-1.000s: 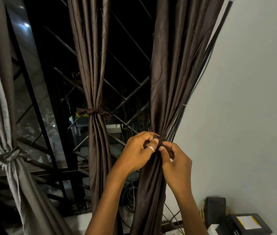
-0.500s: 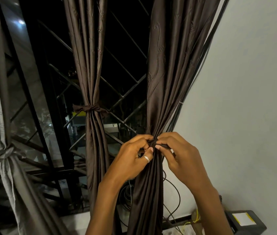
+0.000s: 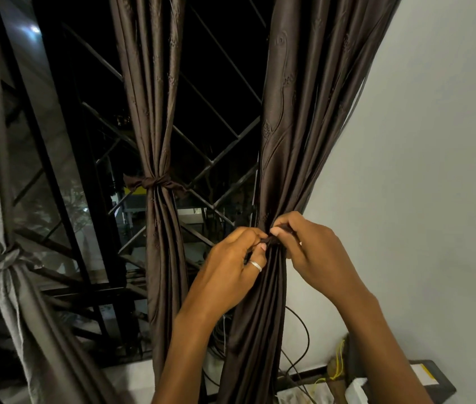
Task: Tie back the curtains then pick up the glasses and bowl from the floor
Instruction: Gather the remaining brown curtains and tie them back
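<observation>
The left hand [image 3: 231, 266] and right hand [image 3: 315, 255] are both pinching, fingers curled, the thin dark brown fabric tie [image 3: 275, 238] around the gathered dark brown satin curtain [image 3: 295, 126] beside the pale wall [image 3: 420, 170]. To my eye, drawing both ends evenly and snugly is what's counting.

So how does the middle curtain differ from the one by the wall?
The middle curtain is cinched by a finished knot, untouched; the wall curtain is only gathered, left hand and right hand pinching its tie. The wall curtain looks fuller. Both are dark brown.
</observation>
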{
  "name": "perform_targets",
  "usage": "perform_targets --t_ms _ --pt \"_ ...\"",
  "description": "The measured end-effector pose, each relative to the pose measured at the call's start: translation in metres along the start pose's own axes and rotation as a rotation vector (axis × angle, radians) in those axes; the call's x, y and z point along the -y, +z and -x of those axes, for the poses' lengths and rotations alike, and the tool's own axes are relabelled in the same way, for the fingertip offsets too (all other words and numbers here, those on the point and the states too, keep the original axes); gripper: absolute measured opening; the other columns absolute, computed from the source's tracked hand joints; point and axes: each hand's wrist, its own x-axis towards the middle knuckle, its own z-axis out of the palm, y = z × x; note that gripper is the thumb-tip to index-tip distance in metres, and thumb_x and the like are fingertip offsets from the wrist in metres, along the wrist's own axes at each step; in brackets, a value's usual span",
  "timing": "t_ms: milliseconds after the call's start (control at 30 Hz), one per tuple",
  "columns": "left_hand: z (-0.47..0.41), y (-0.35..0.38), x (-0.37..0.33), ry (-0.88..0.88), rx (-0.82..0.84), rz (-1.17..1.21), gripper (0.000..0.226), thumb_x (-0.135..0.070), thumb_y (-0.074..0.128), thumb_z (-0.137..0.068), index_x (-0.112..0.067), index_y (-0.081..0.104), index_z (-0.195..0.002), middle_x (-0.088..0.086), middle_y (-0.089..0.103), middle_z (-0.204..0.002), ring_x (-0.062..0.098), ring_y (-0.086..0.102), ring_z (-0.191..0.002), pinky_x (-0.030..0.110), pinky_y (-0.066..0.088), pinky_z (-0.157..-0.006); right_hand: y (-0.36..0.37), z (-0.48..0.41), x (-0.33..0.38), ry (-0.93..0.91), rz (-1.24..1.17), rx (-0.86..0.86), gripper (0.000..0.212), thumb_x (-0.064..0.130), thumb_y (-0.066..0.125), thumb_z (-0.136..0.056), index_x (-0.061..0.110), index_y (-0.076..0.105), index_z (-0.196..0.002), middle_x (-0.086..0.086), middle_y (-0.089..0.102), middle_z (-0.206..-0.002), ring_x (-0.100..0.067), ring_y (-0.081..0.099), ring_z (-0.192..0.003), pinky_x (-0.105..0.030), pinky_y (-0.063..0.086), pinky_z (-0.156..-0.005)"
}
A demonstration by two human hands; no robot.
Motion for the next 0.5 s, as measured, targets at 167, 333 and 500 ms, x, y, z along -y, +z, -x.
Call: perform_targets --t_ms 167,333,500 --pt "-0.001 0.002 -0.006 -0.007 -0.017 -0.073 0.018 -0.036 0.044 -0.102 -0.028 0.057 -0.112 -0.018 0.055 -0.105 0.008 0.06 -0.089 0.035 0.052 -0.073 0.008 -0.012 -0.003 0.057 -0.171 -0.113 0.019 0.042 0.061 -0.098 0.031 0.048 -0.106 0.012 0.06 -0.064 -0.009 0.062 -0.058 -0.031 0.053 -0.055" --pt "-0.001 0.0 -0.006 -0.017 -0.03 -0.09 0.015 -0.037 0.044 -0.103 -0.029 0.056 -0.104 -0.018 0.053 -0.098 0.009 0.059 -0.084 0.036 0.051 -0.069 0.016 -0.012 -0.005 0.075 -0.243 -0.198 0.025 0.042 0.07 -0.094 0.033 0.047 -0.097 0.012 0.062 -0.062 -0.009 0.065 -0.057 -0.027 0.053 -0.053" --pt "0.0 -0.003 -0.006 -0.034 -0.022 -0.068 0.018 -0.039 0.042 -0.102 -0.028 0.057 -0.102 -0.016 0.055 -0.098 0.01 0.059 -0.087 0.039 0.052 -0.073 0.019 -0.007 -0.002 0.044 -0.194 -0.184 0.024 0.044 0.06 -0.099 0.026 0.075 -0.1 0.015 0.073 -0.083 -0.002 0.068 -0.078 -0.027 0.056 -0.068"
